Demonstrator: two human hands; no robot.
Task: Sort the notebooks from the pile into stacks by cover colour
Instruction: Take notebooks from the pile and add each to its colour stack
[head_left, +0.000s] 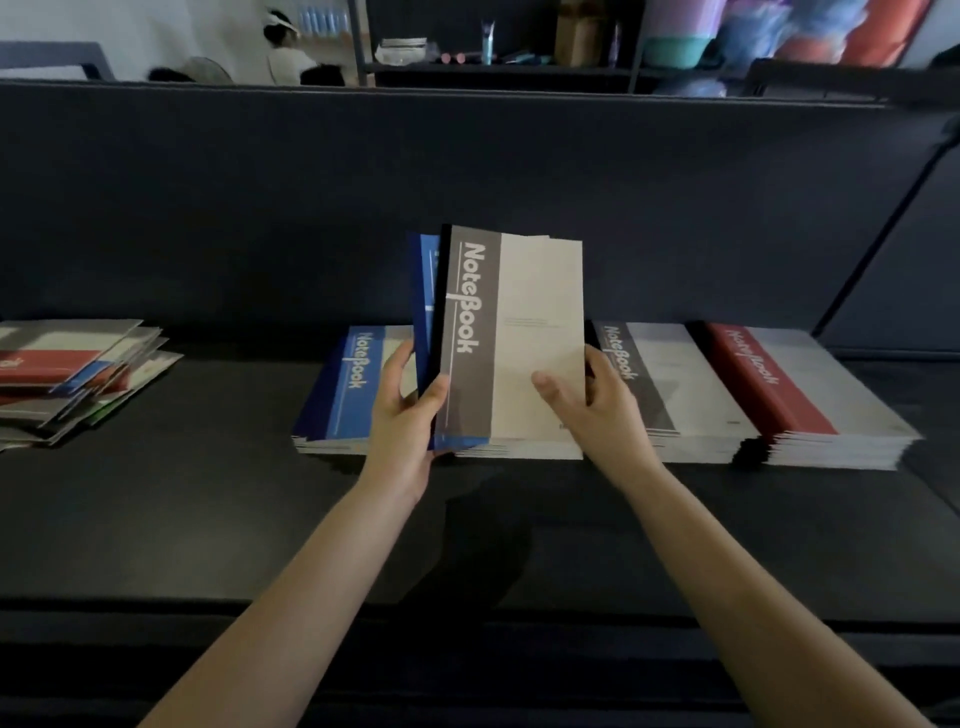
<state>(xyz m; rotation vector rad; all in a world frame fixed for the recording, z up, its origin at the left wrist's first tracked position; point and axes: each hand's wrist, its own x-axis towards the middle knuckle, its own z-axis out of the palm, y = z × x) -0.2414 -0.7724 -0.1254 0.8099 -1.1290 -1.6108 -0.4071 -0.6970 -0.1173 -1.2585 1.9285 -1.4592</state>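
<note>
Left hand (405, 415) and right hand (592, 400) gripped a grey notebook (511, 332) (blue notebook (427, 291) behind) upright over the blue stack (343, 389); grey stack (644, 374) and red stack (810, 395) lay to its right, an unsorted pile (78, 374) well left.

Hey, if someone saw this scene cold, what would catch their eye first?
First, the grey notebook held upright at centre, a blue notebook fanned behind it; the left hand grips both low down and the right hand pinches the grey one's right edge. Behind the hands lie three tidy stacks: a blue stack at left, then a grey stack and a red stack at right. A messy mixed pile sits far left.
</note>
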